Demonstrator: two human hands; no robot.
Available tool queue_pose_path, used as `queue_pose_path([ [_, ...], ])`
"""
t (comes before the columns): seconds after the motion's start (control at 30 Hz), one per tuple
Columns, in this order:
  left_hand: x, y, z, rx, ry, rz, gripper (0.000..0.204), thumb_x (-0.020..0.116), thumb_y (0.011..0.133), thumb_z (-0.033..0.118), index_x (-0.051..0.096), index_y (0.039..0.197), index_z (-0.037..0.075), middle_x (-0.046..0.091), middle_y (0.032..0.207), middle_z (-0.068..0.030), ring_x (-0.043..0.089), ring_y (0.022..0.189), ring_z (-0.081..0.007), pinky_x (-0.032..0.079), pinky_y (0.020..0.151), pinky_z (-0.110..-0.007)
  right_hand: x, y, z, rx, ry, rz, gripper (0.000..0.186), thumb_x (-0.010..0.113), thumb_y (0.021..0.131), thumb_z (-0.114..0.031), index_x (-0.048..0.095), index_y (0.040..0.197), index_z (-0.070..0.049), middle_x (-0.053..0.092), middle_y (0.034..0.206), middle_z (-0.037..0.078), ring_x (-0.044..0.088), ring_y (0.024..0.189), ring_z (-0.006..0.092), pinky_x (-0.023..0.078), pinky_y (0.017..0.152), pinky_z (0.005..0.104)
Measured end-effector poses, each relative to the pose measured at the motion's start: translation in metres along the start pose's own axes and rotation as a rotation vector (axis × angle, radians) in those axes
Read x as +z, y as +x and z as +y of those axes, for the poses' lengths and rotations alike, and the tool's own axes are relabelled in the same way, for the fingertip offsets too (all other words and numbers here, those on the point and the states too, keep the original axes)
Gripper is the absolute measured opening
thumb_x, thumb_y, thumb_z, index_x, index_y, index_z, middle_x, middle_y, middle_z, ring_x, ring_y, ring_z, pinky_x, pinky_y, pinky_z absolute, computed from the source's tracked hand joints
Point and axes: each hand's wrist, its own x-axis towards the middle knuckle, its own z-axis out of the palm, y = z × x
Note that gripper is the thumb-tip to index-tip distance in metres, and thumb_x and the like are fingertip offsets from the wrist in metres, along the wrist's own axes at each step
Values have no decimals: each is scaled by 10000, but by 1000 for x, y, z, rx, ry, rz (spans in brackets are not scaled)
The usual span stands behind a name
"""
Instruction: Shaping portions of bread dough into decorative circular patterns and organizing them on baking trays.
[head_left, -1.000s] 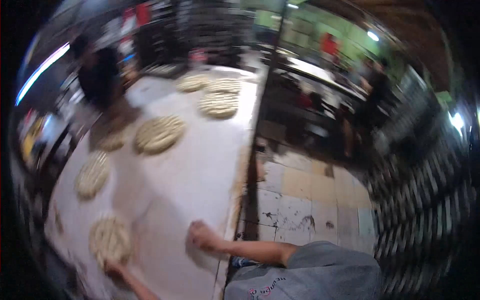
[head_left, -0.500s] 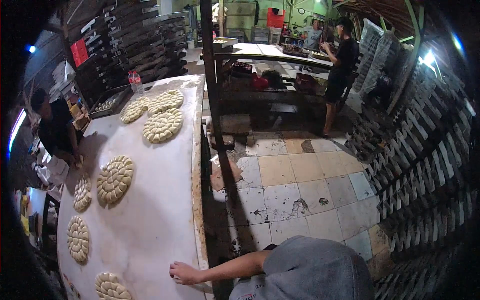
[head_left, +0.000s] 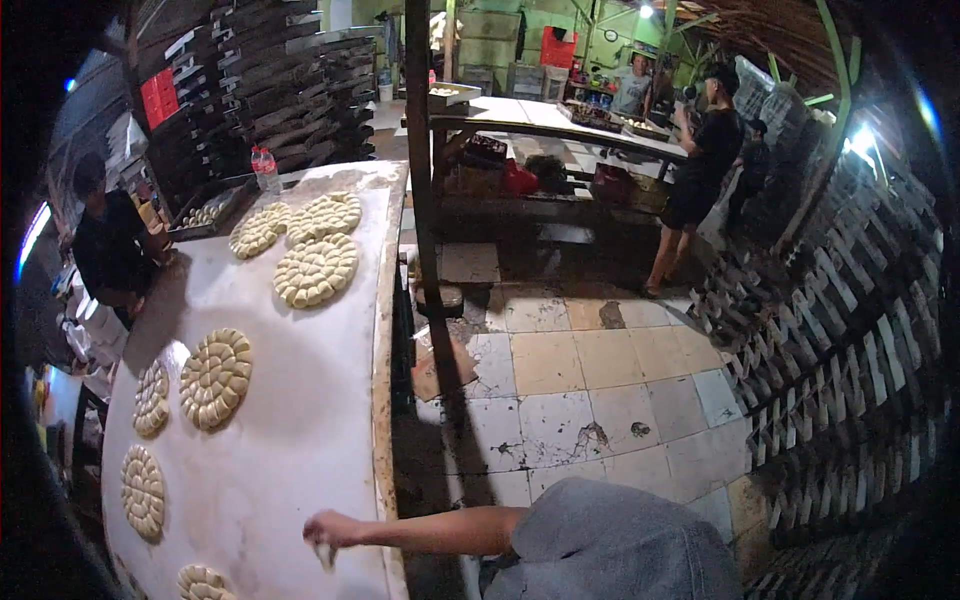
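Over the near right part of the pale tabletop (head_left: 290,430), my right hand (head_left: 333,529) is raised at the end of a bare forearm reaching leftward. Its fingers curl downward and are smeared by motion. A small pale shape shows beneath them, too blurred to name. Nearest to this hand is a round of dough pieces (head_left: 204,583), partly cut off by the lower rim. Beyond it lie a narrow-looking round (head_left: 143,490), another round (head_left: 151,398) and a larger one (head_left: 216,379). Farther up, more rounds (head_left: 316,270) sit close together. My left hand is out of view.
A co-worker (head_left: 115,245) stands at the table's left side. Bottles (head_left: 266,170) and a dark tray (head_left: 212,208) of dough pieces occupy the far end. A dark post (head_left: 419,150) rises beside the table. Stacked dark racks (head_left: 840,350) line the right. People stand near a second table (head_left: 520,108).
My right hand has lifted off the tabletop and moved left, its fingers now pointing down. The co-worker at the left stands more upright, hands drawn back from the dough. The view has shifted slightly.
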Motion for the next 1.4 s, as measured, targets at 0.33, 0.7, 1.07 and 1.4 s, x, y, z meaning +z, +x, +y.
queue_pose_path([
  [0.33,-33,134,-77,-94,1672,553,482,583,801,373,509,1186,93,527,1154,-166,483,1075,-301,409,893,-434,-101,122,23,18,-1339,-158,138,551,716,-139,626,804,-64,580,920,164,534,883,299,406,762,435],
  [0.7,10,39,-83,-23,1058,856,92,611,725,118,551,750,54,547,859,-105,518,851,-298,433,753,-431,-93,55,38,-541,-1208,-217,196,650,698,-183,571,870,-133,523,931,93,475,929,306,393,790,430],
  [1.07,32,102,-66,9,995,842,270,561,722,129,554,931,-41,536,932,-178,526,812,-328,428,757,-474,-57,104,64,-405,-1186,-86,145,540,795,-144,578,892,-44,565,910,133,510,928,312,399,849,427],
  [1.4,-329,-158,81,253,445,656,288,678,748,95,590,1020,55,624,905,-27,575,854,-108,481,751,-251,21,45,1,476,-278,-107,357,554,849,-159,485,1165,-9,558,1003,130,540,943,213,466,782,346],
])
